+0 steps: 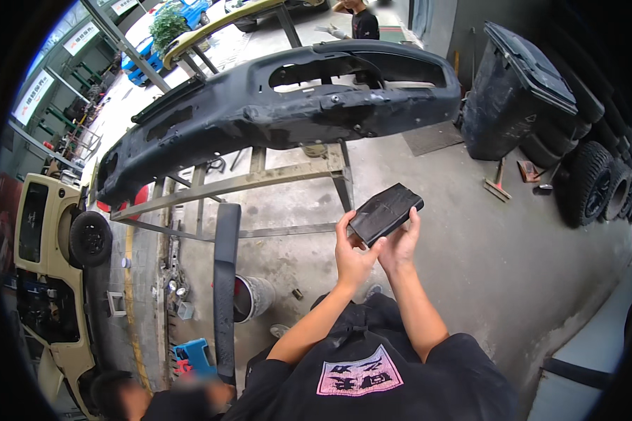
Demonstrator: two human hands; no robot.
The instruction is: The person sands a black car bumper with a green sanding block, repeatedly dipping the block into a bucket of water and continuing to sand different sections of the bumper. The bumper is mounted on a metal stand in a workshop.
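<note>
Both my hands hold a black rectangular block (386,212) with a creased, slightly shiny top, out in front of my chest. My left hand (356,257) grips its left and near edge, thumb at the near corner. Along the right end, my right hand (399,251) supports it, with its fingers partly hidden underneath. What the block is made of, I cannot make out. Beyond it, a long black moulded car panel (288,119) with cut-out openings rests on a metal frame stand (260,179). My hands are apart from both.
A long black strip (226,281) stands left of me beside a bucket (260,298). Another person (175,403) is at lower left, another person (364,24) at the back. At right are a wheeled bin (502,105), a broom (497,188) and tyres (587,184). A beige vehicle (45,221) stands far left.
</note>
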